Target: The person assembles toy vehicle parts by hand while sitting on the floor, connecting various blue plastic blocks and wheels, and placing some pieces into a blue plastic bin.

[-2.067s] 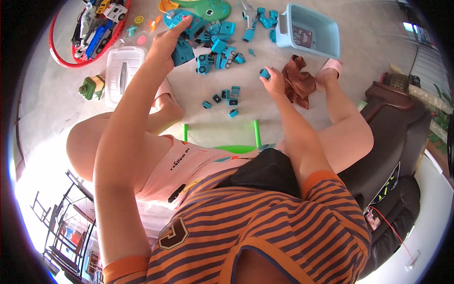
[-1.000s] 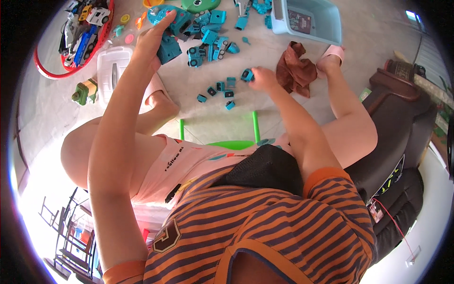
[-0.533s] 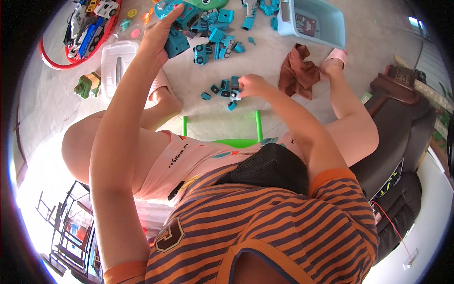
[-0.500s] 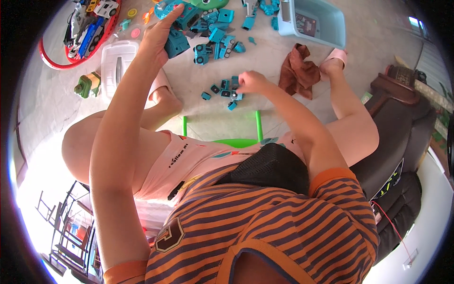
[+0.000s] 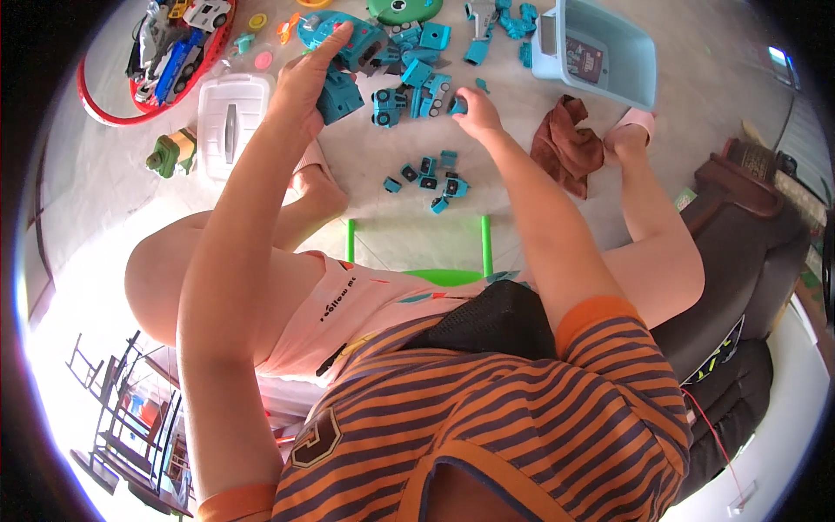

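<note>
My left hand (image 5: pixel 303 85) is closed around a large teal toy vehicle part (image 5: pixel 341 96), its thumb stretched along the upper side. The palm hides part of that piece. To the right, my right hand (image 5: pixel 478 113) pinches a small teal toy piece (image 5: pixel 457 105), just above the floor. Between the hands lie teal toy parts, among them a wheeled piece (image 5: pixel 388 107) and a part with grey wheels (image 5: pixel 430 94). Closer to me, several small teal blocks with dark faces (image 5: pixel 427 182) are grouped on the floor.
A red-rimmed basket (image 5: pixel 84 94) of toy cars stands far left, beside a clear lidded box (image 5: pixel 209 109) and a green-and-tan toy (image 5: pixel 171 153). At right are a light blue bin (image 5: pixel 639 56) and a brown cloth (image 5: pixel 565 146). A green stool (image 5: pixel 487 248) is below me.
My right hand has moved forward from the small blocks to the wheeled parts and now pinches a small teal piece. My left hand keeps its hold; the whole view has shifted slightly.
</note>
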The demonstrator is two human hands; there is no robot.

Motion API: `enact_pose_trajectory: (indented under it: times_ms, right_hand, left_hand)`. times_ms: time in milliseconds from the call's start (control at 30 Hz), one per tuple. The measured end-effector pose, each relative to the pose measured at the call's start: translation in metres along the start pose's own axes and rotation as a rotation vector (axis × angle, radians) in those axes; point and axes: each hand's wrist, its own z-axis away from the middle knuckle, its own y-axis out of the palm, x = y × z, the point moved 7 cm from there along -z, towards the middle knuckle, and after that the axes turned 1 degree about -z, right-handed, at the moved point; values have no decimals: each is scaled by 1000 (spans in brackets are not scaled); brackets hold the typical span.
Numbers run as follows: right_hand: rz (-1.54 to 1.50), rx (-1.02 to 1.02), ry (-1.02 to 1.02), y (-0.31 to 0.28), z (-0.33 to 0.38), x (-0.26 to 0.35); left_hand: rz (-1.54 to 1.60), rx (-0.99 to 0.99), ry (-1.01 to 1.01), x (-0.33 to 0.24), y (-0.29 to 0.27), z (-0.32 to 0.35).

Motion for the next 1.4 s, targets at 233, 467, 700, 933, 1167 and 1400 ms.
enact_pose_trajectory:
  times_ms: [233,467,700,933,1167,1400]
  right_hand:
    - [-664,72,-100,-20,8,9]
    - [-824,70,-109,-48,17,41]
    - [-1136,304,209,-52,28,58]
    - [-1485,600,277,-42,34,73]
    - [-1742,751,274,-47,36,87]
    - [-870,565,403,-21,45,43]
  left_hand:
    - [-19,-26,4,4,-8,-3]
    - [-17,-6,0,6,-3,-5]
    - [18,-5,8,0,-1,-1]
    - [48,56,76,-5,0,-6]
    - [162,16,-11,-11,16,12]
    - [178,2,-18,-11,15,15]
